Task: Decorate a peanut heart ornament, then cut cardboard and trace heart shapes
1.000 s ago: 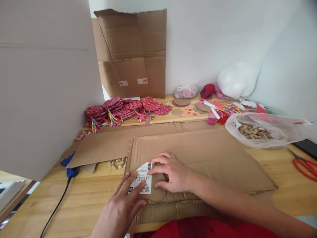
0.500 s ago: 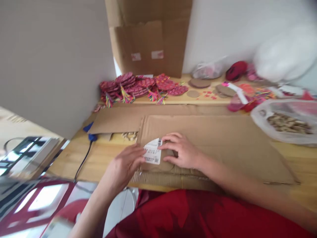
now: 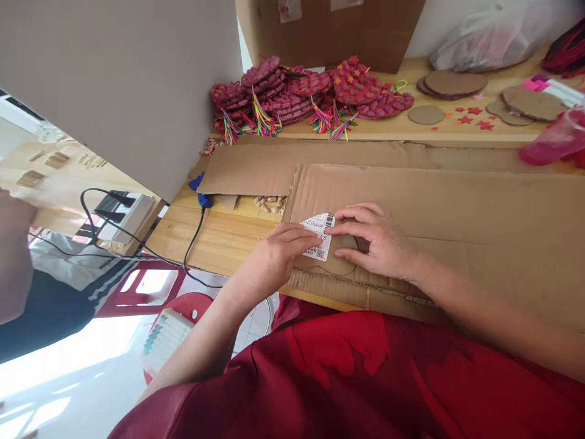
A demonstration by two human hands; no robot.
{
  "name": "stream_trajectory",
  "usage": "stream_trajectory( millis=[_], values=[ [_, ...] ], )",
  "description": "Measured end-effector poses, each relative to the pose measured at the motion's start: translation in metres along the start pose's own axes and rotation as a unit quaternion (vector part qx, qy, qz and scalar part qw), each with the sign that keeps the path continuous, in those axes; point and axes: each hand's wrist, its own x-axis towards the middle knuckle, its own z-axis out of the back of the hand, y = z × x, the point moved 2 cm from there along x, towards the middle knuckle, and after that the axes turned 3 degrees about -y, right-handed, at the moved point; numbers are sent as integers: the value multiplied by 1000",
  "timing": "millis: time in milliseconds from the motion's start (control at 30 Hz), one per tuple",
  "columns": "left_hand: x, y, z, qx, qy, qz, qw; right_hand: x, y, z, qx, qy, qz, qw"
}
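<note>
A large brown cardboard sheet [image 3: 479,213] lies on the wooden table in front of me. Near its left edge is a rounded cardboard cutout [image 3: 340,264], with a white printed label [image 3: 325,250] bearing a barcode on its surface. My left hand [image 3: 276,253] lies over the left part of the label, fingers stretched out flat. My right hand [image 3: 381,238] rests on the other side with spread, curved fingers; its fingertips touch the label's right edge and the cutout. Part of the cutout's outline is hidden under both hands.
Reddish scaly padded pieces [image 3: 292,100] with colourful tassels are piled at the back, beside cardboard ovals [image 3: 454,82] and red stars [image 3: 475,111]. Peanuts [image 3: 269,204] lie left of the sheet. A black cable [image 3: 194,244] hangs off the table's left side. Another person's arm [image 3: 13,256] shows far left.
My view has tilted down and shifted left, bringing the other person's arm into sight. My left hand has slid further over the label; my right hand stays at its right edge.
</note>
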Motion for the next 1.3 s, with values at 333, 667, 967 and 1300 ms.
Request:
stream_trajectory(
  millis=[333, 667, 967, 1300],
  values=[
    [6, 10, 4, 3, 30, 6, 1000, 1, 1, 1, -10, -1, 2, 1000],
    [7, 9, 4, 18, 53, 5, 998, 1, 3, 0, -17, 11, -17, 1000],
    [4, 4, 1, 57, 105, 28, 992, 1, 3, 1, -10, 15, -26, 999],
    [7, 7, 5, 70, 141, 47, 986, 0, 3, 1, -8, 7, -19, 1000]
  ],
)
